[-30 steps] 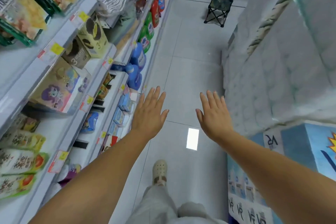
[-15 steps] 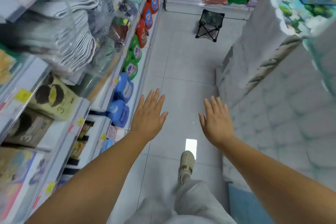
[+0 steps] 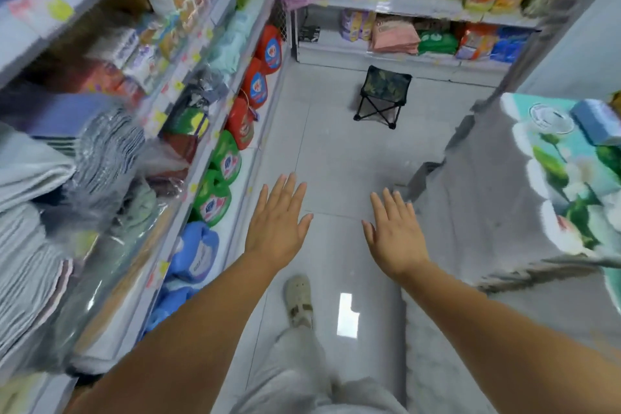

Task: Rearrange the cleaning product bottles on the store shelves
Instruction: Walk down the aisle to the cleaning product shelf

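Farther down the aisle than a second ago, our left hand point(image 3: 277, 222) and right hand point(image 3: 395, 239) hover flat and empty. Cleaning bottles point(image 3: 215, 202) line the low left shelf point(image 3: 240, 198); we should stop, crouch and grip one squarely.

Outstretched, flat: left grip point(image 3: 277, 228), right grip point(image 3: 395, 236).

Red point(image 3: 254, 84), green point(image 3: 225, 160), blue bottles point(image 3: 198, 254); camouflage stool point(image 3: 383, 92).

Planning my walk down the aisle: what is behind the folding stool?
Behind the folding stool: a low end shelf with pink bags and green bags. Its seat hides the floor just behind it.
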Motion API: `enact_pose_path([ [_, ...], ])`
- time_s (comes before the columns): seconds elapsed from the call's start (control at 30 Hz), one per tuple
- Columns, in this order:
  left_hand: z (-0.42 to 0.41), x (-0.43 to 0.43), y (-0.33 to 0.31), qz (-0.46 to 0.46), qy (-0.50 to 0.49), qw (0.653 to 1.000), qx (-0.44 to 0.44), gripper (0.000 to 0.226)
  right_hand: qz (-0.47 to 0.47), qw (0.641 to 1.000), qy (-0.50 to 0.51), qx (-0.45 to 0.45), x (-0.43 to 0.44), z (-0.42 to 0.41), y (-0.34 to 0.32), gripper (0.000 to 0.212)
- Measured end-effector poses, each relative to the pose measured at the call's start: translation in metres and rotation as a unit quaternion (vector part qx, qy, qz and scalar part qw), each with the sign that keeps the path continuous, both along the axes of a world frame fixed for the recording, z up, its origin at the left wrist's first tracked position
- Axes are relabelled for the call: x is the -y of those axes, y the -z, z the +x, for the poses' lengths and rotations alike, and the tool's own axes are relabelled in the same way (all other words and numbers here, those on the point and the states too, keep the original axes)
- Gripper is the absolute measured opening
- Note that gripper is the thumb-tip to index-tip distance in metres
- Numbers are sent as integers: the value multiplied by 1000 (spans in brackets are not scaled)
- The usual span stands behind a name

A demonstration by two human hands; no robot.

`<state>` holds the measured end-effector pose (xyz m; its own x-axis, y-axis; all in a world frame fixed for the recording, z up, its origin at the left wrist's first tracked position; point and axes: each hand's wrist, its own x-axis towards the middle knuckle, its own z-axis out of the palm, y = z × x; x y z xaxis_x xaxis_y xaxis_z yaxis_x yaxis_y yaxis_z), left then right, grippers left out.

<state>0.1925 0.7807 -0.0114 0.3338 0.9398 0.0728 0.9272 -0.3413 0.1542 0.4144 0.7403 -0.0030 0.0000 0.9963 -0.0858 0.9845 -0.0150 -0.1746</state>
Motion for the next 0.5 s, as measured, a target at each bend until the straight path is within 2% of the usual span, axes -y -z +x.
enact_pose_path([
  [0.07,7,-53,6,-5,1,1000,-2,59,-8,1000,4,8,-51,9,5,66],
  [0.2,16,-159,9,-8,18,1000,-9,61,2,1000,21,15,-148,19,12,73],
  [0.5,58,-372,2,-29,44,999,-9,59,-29,999,41,8,-346,54,14,67],
])
